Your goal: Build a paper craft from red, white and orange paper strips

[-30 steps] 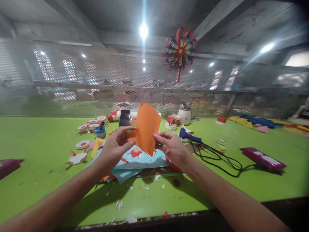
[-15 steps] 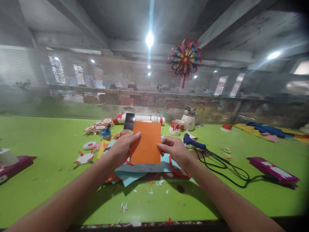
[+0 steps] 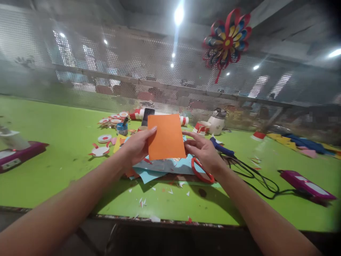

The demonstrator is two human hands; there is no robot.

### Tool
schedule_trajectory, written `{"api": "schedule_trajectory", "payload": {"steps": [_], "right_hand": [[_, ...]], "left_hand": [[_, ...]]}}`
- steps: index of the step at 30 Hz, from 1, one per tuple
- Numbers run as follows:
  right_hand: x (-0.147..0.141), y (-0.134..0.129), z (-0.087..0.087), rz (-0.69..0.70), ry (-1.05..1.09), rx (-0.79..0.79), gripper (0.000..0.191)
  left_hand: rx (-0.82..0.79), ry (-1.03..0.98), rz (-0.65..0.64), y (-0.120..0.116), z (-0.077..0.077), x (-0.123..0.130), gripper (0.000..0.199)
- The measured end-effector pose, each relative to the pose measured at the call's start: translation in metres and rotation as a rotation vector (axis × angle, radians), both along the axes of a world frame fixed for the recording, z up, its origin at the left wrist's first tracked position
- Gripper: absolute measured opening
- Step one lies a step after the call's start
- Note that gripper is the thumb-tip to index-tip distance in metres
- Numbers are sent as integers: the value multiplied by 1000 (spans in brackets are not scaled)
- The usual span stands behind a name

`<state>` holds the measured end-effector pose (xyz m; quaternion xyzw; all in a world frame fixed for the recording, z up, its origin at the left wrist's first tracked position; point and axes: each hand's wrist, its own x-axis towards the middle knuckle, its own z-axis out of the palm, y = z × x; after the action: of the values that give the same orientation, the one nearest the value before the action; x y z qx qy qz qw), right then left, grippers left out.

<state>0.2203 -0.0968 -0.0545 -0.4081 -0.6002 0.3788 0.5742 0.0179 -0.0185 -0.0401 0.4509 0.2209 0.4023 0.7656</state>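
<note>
An orange sheet of paper (image 3: 166, 138) is held up above the table's middle. My left hand (image 3: 138, 145) pinches its left edge, thumb on the near face and fingers behind. At the right edge, my right hand (image 3: 201, 149) has its fingers apart, with the index fingertip close to the paper; I cannot tell whether it touches. Below the sheet lie light blue papers (image 3: 151, 175) and a pair of scissors with red handles (image 3: 199, 172). The blue glue gun (image 3: 222, 147) lies just right of my right hand.
Paper-cup pieces (image 3: 99, 151) and a blue jar (image 3: 122, 128) lie left. Behind are a dark phone (image 3: 148, 115), red-and-white cups (image 3: 201, 127) and a white bottle (image 3: 217, 122). Purple power strips (image 3: 306, 185) flank both sides; black cable loops at right. A paper flower (image 3: 227, 42) hangs above.
My right hand has let go of the sheet's right edge and its fingers have spread. My left hand keeps its hold. The view has tilted downward.
</note>
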Motion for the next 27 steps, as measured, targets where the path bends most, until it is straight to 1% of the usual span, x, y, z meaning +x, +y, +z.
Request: {"api": "schedule_trajectory", "payload": {"steps": [3, 5, 7, 9, 10, 11, 12, 14, 15, 16, 17, 19, 20, 23, 27], "right_hand": [[-1, -4, 2, 90, -94, 13, 36], [-4, -6, 3, 114, -136, 10, 34], [-7, -8, 4, 65, -145, 29, 27], [-9, -9, 7, -34, -107, 71, 16], [-10, -10, 8, -68, -85, 82, 16], [-11, -10, 9, -78, -66, 81, 21], [-11, -11, 9, -61, -56, 68, 30], [-11, -11, 6, 20, -75, 30, 51], [-11, -11, 4, 50, -95, 19, 54], [-11, -11, 2, 58, -118, 22, 51], [-11, -11, -1, 49, -147, 28, 44], [-11, -11, -5, -4, -196, 42, 27], [-10, -11, -5, -31, -210, 48, 21], [-11, -11, -4, -62, -212, 67, 15], [-14, -14, 2, -114, -232, 104, 10]], "left_hand": [[-25, -18, 48, 1, 2, -1, 25], [-32, -32, 55, 1, 2, -1, 24], [-41, -34, 57, 1, 3, 0, 23], [-54, -33, 68, 0, 4, 0, 23], [-59, -37, 75, 0, 4, 0, 23], [-61, -43, 80, -1, 4, 0, 23], [-61, -51, 84, -1, 5, 0, 23], [-57, -58, 82, -1, 4, 0, 23], [-54, -59, 79, -1, 4, 0, 22], [-50, -61, 74, -1, 3, 0, 22], [-46, -61, 66, -1, 2, 0, 22], [-38, -54, 41, 0, 1, 0, 23], [-34, -48, 26, 0, 0, 0, 24], [-10, -29, -17, 2, -4, -1, 26], [32, -33, -104, 1, -6, -4, 28]]}}
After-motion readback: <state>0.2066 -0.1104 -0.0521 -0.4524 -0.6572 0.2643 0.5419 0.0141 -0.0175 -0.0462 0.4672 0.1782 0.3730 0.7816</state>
